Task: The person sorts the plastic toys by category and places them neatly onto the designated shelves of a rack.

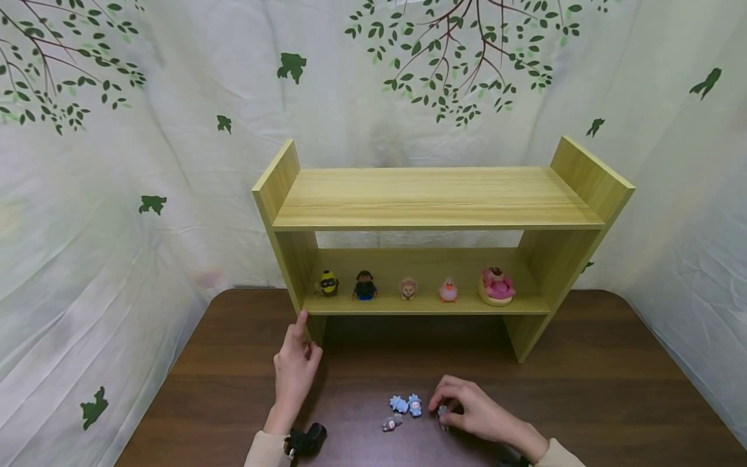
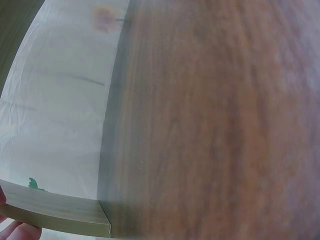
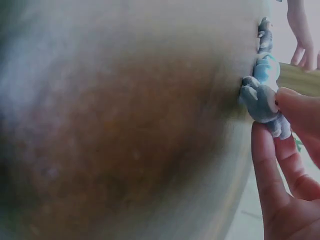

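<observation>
My left hand [image 1: 294, 371] holds the front of the left side panel of a light wooden shelf [image 1: 434, 194], index finger stretched up along its edge. In the left wrist view, fingertips [image 2: 26, 233] show on both faces of the panel [image 2: 60, 220]. Low over the table, the thumb and fingers of my right hand [image 1: 474, 410] pinch a small grey figurine [image 3: 261, 102]. Just left of that hand are two light-blue figurines, one lying tilted [image 1: 399, 404] and one beside it [image 1: 415, 405]. A second grey figurine [image 1: 391, 423] lies in front of them.
Along the lower board stand a yellow-and-black figurine [image 1: 329, 283], a dark-haired figurine [image 1: 365, 286], a small beige one [image 1: 408, 288], a pink duck-like one [image 1: 448, 290] and a larger pink bear [image 1: 497, 287]. The shelf stands on a brown table [image 1: 607, 389] before a leaf-printed cloth [image 1: 362, 117].
</observation>
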`<state>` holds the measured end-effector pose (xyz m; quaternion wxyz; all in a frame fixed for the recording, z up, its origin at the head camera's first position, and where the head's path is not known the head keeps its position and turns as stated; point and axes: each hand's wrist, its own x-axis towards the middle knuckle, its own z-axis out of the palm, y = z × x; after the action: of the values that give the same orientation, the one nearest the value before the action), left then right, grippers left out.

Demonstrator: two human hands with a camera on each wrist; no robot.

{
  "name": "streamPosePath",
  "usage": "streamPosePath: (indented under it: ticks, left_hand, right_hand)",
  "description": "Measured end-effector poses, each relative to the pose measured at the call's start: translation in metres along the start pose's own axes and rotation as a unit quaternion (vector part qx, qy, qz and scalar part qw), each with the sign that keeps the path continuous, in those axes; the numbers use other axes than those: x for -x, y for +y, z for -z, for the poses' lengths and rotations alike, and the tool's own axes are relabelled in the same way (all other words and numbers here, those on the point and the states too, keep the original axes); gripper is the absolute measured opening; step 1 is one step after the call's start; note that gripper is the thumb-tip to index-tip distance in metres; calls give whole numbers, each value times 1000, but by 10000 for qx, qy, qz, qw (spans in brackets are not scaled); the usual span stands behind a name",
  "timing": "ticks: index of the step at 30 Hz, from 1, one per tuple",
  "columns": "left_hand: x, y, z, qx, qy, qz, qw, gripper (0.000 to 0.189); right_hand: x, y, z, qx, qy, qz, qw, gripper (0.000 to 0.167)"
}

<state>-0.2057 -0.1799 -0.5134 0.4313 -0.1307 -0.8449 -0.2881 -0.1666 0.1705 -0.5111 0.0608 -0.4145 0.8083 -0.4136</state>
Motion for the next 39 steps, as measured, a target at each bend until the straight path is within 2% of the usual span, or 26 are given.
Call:
streamPosePath:
  ticks: [7,15,31,34,39]
  left_hand:
    - [0,0,0,2,10,2,10000,98]
    - [-1,1,0,1,9,19,10000,98]
    - [-1,-1,-1,12,-10,42,10000,99]
    - [0,-1,-1,12,-11,43,10000,99]
    - [1,-1,-1,-5,-13,43,10000,99]
  right_hand:
    - [-2,-1,2,98,212,-55,9997,13]
    - [-3,-1,5,-271,307,-241,9989,8]
    - [-7,-5,6,-498,443,-567,9962,11]
    - [-9,-12,8,-600,452,-716,9946,12]
    - [-14,-39,17,-810,413,-874,9920,9]
